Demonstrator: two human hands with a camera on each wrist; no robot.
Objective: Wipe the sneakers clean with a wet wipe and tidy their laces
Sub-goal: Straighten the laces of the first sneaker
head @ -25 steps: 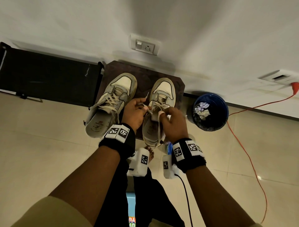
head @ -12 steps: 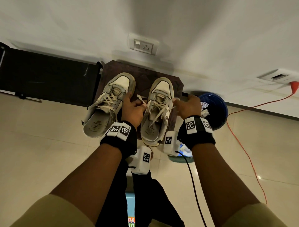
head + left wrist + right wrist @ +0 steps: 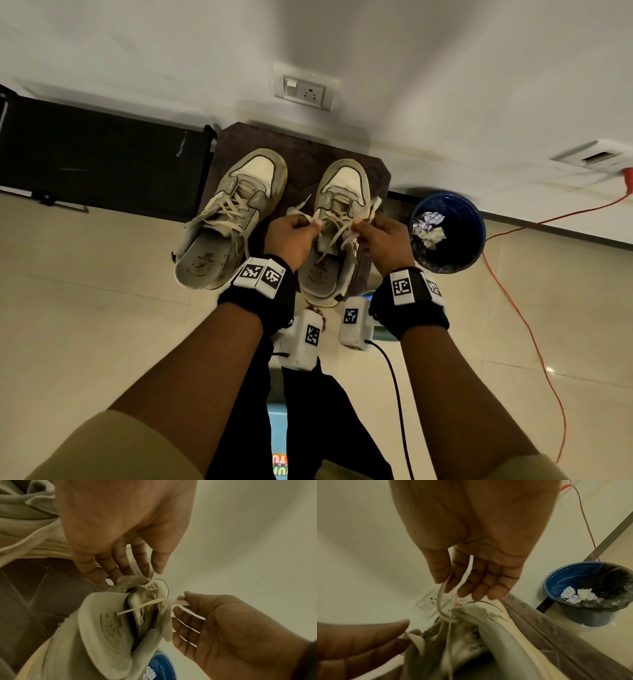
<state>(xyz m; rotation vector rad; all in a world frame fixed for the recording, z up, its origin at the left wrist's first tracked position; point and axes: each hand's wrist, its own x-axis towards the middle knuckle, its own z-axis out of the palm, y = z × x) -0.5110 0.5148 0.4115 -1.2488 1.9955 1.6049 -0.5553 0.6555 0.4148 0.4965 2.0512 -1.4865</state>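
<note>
Both sneakers sat side by side on a dark mat [image 3: 305, 157] against the wall, toes aimed at the wall and heels toward the person, so each shoe's long axis ran straight away from them. The left sneaker [image 3: 229, 219] lay untouched, its laces loose. Over the right sneaker [image 3: 337, 219] the left hand [image 3: 291, 240] pinched one lace end [image 3: 301, 209] between thumb and forefinger, and the right hand [image 3: 385, 243] pinched the other lace end [image 3: 375, 207], the remaining fingers only loosely curled. The two ends stretched outward across the tongue; in the blurred wrist views I thought a first crossing already sat at the top eyelets, though I couldn't be sure.

To do this well, I judged the ends should be drawn evenly and sideways, square to the shoe's length, so the knot settles centred on the tongue without dragging the shoe off the mat. A blue bin [image 3: 448, 233] holding crumpled wipes stood just right of the mat.
</note>
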